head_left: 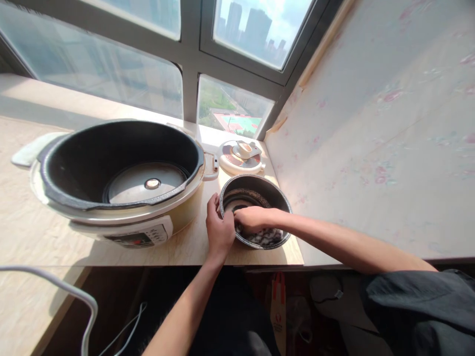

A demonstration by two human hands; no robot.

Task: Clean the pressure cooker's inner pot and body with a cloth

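Note:
The dark inner pot (256, 184) of an electric pressure cooker stands on the counter near its front edge. My left hand (219, 230) grips the pot's left side at the rim, fingers on the outer wall. Down inside the pot is my right hand (254, 219), closed, its fingertips hidden. A crumpled grey-and-white cloth (266, 237) lies beneath that hand against the pot's near inner wall. To the left sits the white cooker body (185, 210), lidless, with its round heating plate (148, 184) showing inside.
The cooker's round lid (242, 157) lies behind the pot, by the window. A papered wall (371, 148) rises close on the right. A white cord (87, 301) hangs over the counter edge (148, 262) at lower left. A paper bag (278, 316) stands below the counter.

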